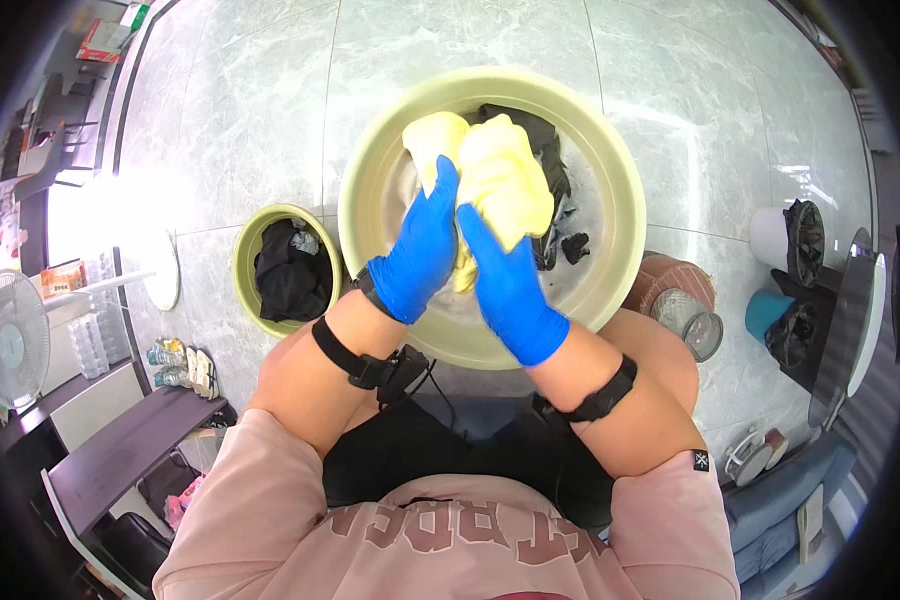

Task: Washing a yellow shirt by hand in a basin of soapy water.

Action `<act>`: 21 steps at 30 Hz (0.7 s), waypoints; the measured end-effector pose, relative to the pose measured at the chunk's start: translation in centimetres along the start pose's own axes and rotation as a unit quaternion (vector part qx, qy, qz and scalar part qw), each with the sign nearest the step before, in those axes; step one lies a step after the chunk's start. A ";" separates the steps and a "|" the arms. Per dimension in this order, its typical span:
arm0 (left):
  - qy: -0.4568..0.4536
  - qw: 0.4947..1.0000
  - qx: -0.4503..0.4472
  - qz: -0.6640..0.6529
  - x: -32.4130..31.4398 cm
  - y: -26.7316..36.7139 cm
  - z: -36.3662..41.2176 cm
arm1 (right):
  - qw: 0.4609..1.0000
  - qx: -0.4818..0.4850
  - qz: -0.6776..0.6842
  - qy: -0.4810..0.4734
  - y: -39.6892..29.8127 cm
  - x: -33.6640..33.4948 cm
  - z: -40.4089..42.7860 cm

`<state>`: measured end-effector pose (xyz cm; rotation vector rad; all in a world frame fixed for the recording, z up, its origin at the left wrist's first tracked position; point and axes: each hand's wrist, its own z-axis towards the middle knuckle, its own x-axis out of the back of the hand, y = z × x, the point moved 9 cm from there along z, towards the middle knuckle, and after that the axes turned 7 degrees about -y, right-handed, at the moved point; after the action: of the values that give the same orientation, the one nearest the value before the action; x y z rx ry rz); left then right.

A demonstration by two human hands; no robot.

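A bunched yellow cloth [506,180] is held up over a large pale-green basin [622,187]. My left hand [424,244], in a blue rubber glove, grips the cloth from the left, thumb pointing away from me. On the near right side, my right hand [514,289], gloved the same way, closes on it too; most of its fingers are hidden under the cloth. Dark wet fabric [529,124] lies in the basin beneath and beyond the yellow cloth. A small black scrap of cloth [574,247] sits in cloudy, sudsy water [589,195].
Left of the basin stands a smaller green bucket [244,281] with black clothing [289,274] inside. A brownish-red stool [675,274] with a glass jar [679,313] is close on the right. Farther right are two lined bins, white [769,236] and teal [765,315]. Grey tiles [255,112] surround everything.
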<state>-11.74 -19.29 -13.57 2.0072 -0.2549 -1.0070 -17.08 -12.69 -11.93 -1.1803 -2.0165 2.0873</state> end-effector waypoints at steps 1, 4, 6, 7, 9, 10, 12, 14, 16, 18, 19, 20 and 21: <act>-0.023 0.999 -0.022 -0.039 -0.9 0.1 -0.1 | 0.999 -0.027 0.018 0.005 -0.1 0.5 1.0; -0.044 0.998 0.026 -0.023 -2.2 0.6 -1.1 | 0.989 -0.088 0.119 0.022 -0.8 1.9 3.9; -0.041 0.990 0.038 -0.126 -0.9 1.8 -0.7 | 0.965 -0.156 0.208 -0.032 0.1 2.4 5.5; -0.049 0.987 0.026 -0.151 -0.2 3.4 -0.7 | 0.963 -0.169 0.206 -0.034 -1.1 2.2 5.7; -0.072 0.974 0.017 -0.212 1.1 5.4 -0.3 | 0.980 -0.155 0.120 -0.017 -1.6 5.4 6.3; -0.052 0.983 -0.005 -0.174 2.4 6.4 -0.2 | 0.982 -0.162 0.094 -0.025 -1.8 6.1 6.4; -0.035 0.992 0.020 -0.120 4.4 6.1 0.1 | 0.993 -0.106 0.024 -0.053 -2.8 7.3 6.5; -0.008 0.999 0.026 -0.046 5.1 5.1 0.0 | 0.991 -0.079 -0.099 -0.041 -2.2 8.0 5.9; -0.016 0.990 0.057 0.127 5.3 2.4 0.7 | 0.972 -0.063 -0.219 -0.054 -1.2 8.3 5.3; -0.078 0.951 0.028 0.299 4.9 -0.4 1.4 | 0.913 -0.028 -0.401 -0.076 0.9 8.4 4.8; -0.075 0.937 0.052 0.336 5.4 -2.4 1.8 | 0.880 -0.030 -0.467 -0.079 2.4 8.7 4.6; -0.071 0.922 0.072 0.375 5.9 -3.9 2.1 | 0.844 -0.029 -0.530 -0.083 4.0 8.8 4.4; -0.083 0.901 0.031 0.425 5.8 -4.7 2.5 | 0.826 -0.021 -0.555 -0.097 6.0 9.2 4.3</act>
<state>-10.59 -20.85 -21.16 1.5804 -1.1535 -0.5878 -22.97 -12.89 -22.19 0.2925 -2.0022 1.5124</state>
